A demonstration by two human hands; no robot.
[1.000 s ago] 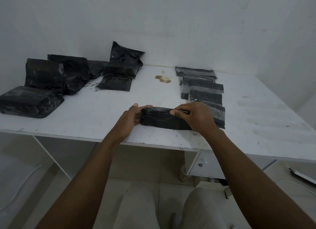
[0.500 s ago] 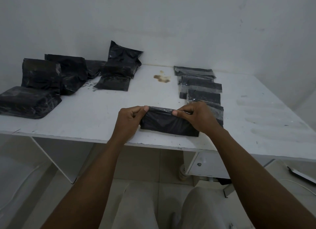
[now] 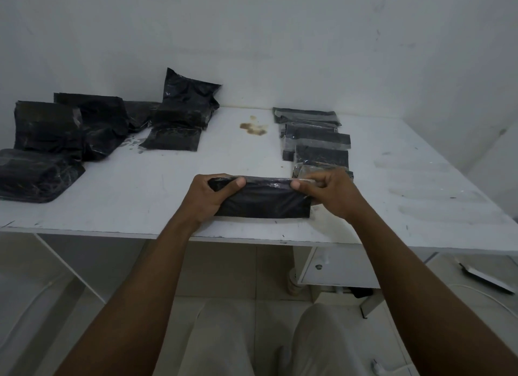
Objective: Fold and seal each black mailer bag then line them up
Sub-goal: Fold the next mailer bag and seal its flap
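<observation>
A black mailer bag [image 3: 263, 200] lies folded near the front edge of the white table [image 3: 140, 196]. My left hand [image 3: 208, 196] grips its left end, thumb on top of the upper fold. My right hand [image 3: 330, 192] pinches the upper right corner of the bag between thumb and fingers. Just behind my right hand, a line of folded black mailer bags [image 3: 316, 140] runs toward the wall. A pile of unfolded black mailer bags [image 3: 70, 131] sits at the back left of the table.
A brown stain [image 3: 253, 129] marks the table's back middle. White walls close in behind and on the right. Under the table are its white legs [image 3: 70, 266], a white panel [image 3: 336, 269] and tiled floor. My knees show at the bottom.
The bag has been turned over toward me and now shows a wider flat face. Both hands shifted to pinch its upper edge; the view moved slightly.
</observation>
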